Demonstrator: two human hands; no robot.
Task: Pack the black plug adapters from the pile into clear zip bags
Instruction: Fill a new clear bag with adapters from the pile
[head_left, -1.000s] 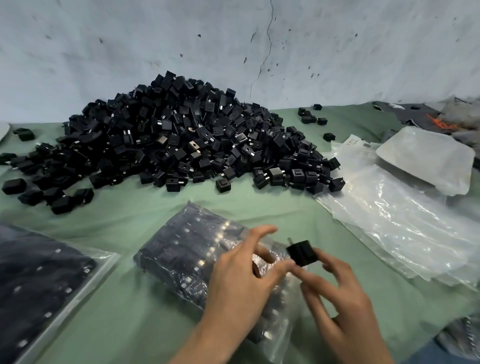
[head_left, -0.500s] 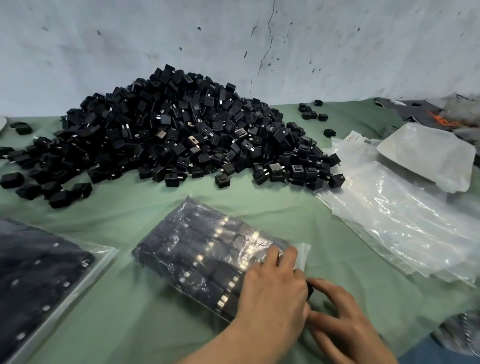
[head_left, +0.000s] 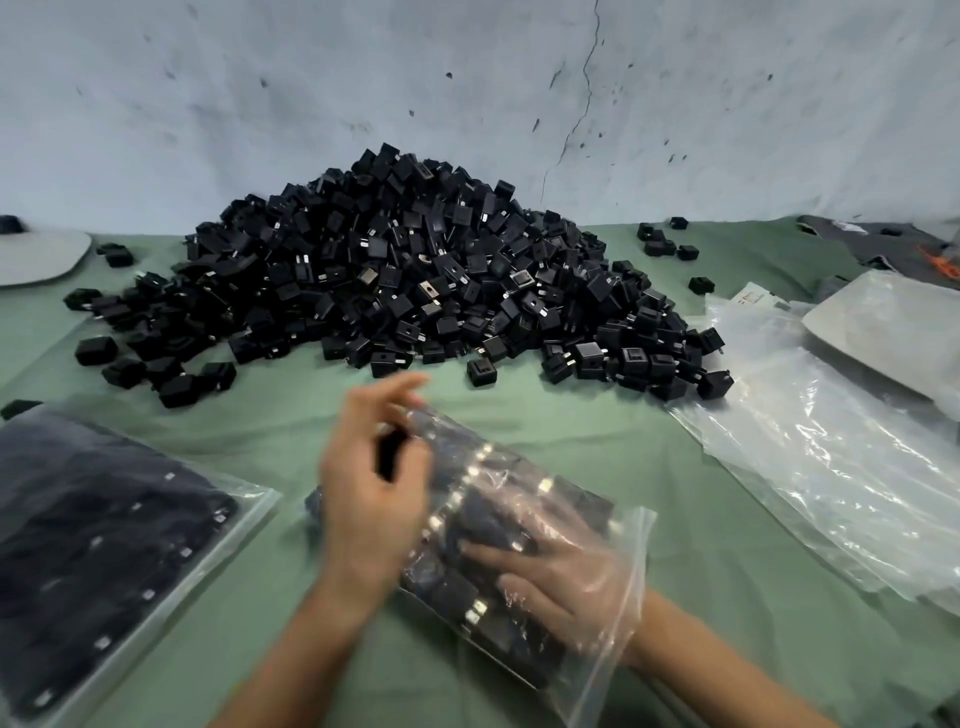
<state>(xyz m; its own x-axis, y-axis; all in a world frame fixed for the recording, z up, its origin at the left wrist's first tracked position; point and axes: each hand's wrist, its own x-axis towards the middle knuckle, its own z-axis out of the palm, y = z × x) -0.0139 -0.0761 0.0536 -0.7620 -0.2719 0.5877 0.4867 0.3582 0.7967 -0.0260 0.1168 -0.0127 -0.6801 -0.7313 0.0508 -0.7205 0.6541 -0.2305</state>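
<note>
Head view: the open zip bag (head_left: 524, 519) lies on the green worktop (head_left: 675, 582) at the centre, partly filled with plug adapters (head_left: 467, 514) in rows. The right hand (head_left: 566, 582) is inside it through the mouth at five o'clock, its fingers (head_left: 488, 553) straight and spread flat on the adapters. The left hand (head_left: 371, 488) hovers over the bag's ten o'clock edge, badly blurred. Its fingers (head_left: 395, 387) look loosely curled, and a dark shape shows at the palm. I cannot tell whether that is an adapter held or only a shadow. The pile (head_left: 415, 291) sits at twelve o'clock from the bag. A filled bag (head_left: 109, 535) lies at nine o'clock and a stack of empty bags (head_left: 831, 467) at three o'clock.

What could go wrong, as I judge it: the bag mouth gapes toward the person, so pulling the right hand out fast could drag adapters out or upset the rows. The thin film could also snag on the metal prongs. Adapters left near the zip would keep it from sealing.

Writing: a paper slip (head_left: 753, 299) by the empty bags carries print, too small to read. No brand is legible anywhere.
</note>
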